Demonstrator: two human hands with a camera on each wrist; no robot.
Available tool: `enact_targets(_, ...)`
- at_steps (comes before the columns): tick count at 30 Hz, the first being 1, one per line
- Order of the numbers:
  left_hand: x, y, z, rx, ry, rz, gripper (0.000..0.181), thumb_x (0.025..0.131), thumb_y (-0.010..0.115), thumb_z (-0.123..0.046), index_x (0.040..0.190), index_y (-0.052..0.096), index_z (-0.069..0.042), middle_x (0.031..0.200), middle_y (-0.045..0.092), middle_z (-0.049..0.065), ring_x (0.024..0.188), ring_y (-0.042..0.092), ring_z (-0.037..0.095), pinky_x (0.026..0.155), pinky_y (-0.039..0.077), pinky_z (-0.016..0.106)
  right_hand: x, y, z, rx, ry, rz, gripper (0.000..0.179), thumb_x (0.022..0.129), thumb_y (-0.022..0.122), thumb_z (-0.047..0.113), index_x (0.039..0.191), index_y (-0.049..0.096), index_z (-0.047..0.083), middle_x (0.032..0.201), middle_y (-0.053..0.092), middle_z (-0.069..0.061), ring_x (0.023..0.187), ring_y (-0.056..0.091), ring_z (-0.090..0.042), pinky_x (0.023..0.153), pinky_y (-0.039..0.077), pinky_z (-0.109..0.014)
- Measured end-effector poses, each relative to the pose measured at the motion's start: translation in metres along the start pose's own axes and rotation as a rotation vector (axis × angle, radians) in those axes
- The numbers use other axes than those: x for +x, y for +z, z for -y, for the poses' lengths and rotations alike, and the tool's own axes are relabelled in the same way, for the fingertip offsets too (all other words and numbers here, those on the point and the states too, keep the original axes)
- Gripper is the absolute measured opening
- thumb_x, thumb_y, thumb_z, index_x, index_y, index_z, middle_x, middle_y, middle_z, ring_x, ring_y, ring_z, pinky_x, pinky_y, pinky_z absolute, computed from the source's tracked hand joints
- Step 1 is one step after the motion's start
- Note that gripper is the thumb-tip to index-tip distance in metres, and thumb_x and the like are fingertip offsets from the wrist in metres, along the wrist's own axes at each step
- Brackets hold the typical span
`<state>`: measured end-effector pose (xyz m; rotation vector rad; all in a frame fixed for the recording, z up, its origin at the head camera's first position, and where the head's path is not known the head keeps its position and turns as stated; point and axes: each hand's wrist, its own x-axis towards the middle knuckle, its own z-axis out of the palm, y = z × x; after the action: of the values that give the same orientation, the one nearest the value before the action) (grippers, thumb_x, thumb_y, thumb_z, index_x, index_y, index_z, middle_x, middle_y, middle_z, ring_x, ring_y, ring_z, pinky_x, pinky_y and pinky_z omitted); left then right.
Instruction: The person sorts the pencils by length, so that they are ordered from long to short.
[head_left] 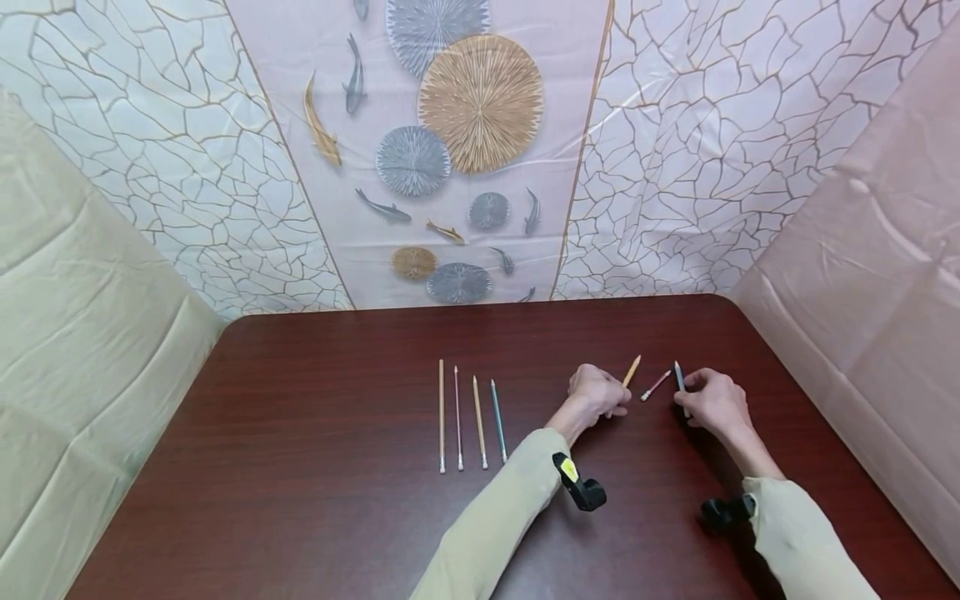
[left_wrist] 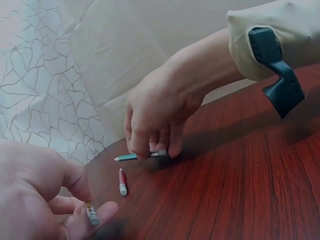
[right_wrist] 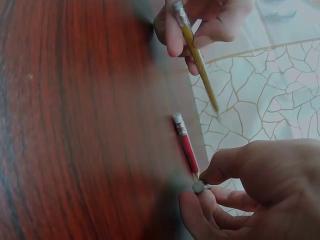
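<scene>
My left hand (head_left: 596, 392) pinches a short yellow pencil (head_left: 632, 369), its point facing away from me. The right wrist view shows more of this yellow pencil (right_wrist: 200, 65), with its eraser end above the fingers. To the right, my right hand (head_left: 716, 402) grips a short blue pencil (head_left: 679, 377) between thumb and fingers. Only the round eraser end of that blue pencil (right_wrist: 199, 186) shows in the right wrist view. Between the two hands a short red pencil (head_left: 656, 386) lies slanted on the table, untouched, its eraser end towards me.
Left of my left forearm, several longer pencils lie side by side: a plain tan one (head_left: 442, 417), a pink one (head_left: 458, 421), a yellow one (head_left: 480, 425) and a blue one (head_left: 498, 421). The dark wooden table (head_left: 315, 500) meets a patterned cloth (head_left: 450, 208) behind.
</scene>
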<state>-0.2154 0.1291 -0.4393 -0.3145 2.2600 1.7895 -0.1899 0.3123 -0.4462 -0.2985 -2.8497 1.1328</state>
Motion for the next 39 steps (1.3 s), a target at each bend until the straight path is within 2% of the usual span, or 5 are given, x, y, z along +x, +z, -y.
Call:
enact_targets(5,-0.001,-0.005,0.0,-0.049,0.016,0.027,0.025,0.074,0.078,0.01,0.068,0.061,-0.008,0.057,0.06,0.004,0.061,0.072,0.032,0.052,0.056,0.033,-0.001,0.001,0.004,0.032,-0.031,-0.005,0.03,0.084,0.066,0.007,0.107,0.058,-0.011,0.074,0.067,-0.014,0.052,0.067,-0.02,0.049,0.055,-0.032)
enact_targets(10,-0.003,-0.015,-0.002,0.008,0.053,0.034,0.028,0.073,0.082,0.006,0.068,0.06,-0.011,0.058,0.058,0.0,0.056,0.07,0.026,0.051,0.055,0.03,-0.005,0.002,0.011,0.074,-0.047,0.011,0.03,0.085,0.064,0.006,0.109,0.058,-0.012,0.075,0.067,-0.011,0.054,0.067,-0.019,0.05,0.055,-0.032)
enact_targets(16,-0.005,-0.026,-0.003,0.051,0.088,0.042,0.029,0.072,0.083,0.005,0.069,0.059,-0.011,0.059,0.057,-0.002,0.052,0.068,0.021,0.048,0.053,0.026,-0.009,0.003,0.022,0.16,-0.062,0.066,0.034,0.086,0.06,0.004,0.116,0.056,-0.013,0.075,0.065,-0.009,0.057,0.066,-0.02,0.053,0.057,-0.034)
enact_targets(24,-0.006,-0.037,0.0,0.003,0.084,0.074,0.028,0.074,0.08,0.009,0.07,0.058,-0.008,0.062,0.057,0.0,0.055,0.068,0.022,0.048,0.053,0.027,-0.016,0.008,0.033,0.299,-0.078,0.137,0.038,0.089,0.056,-0.003,0.123,0.05,-0.018,0.08,0.061,-0.012,0.065,0.061,-0.013,0.057,0.058,-0.036)
enact_targets(39,-0.009,-0.057,0.004,0.096,0.098,0.028,0.029,0.073,0.083,0.004,0.072,0.058,-0.011,0.061,0.059,0.001,0.047,0.062,0.015,0.051,0.055,0.028,-0.019,0.019,0.054,0.404,-0.06,0.268,0.042,0.086,0.054,-0.006,0.125,0.041,-0.016,0.082,0.055,-0.011,0.062,0.059,-0.016,0.058,0.058,-0.04)
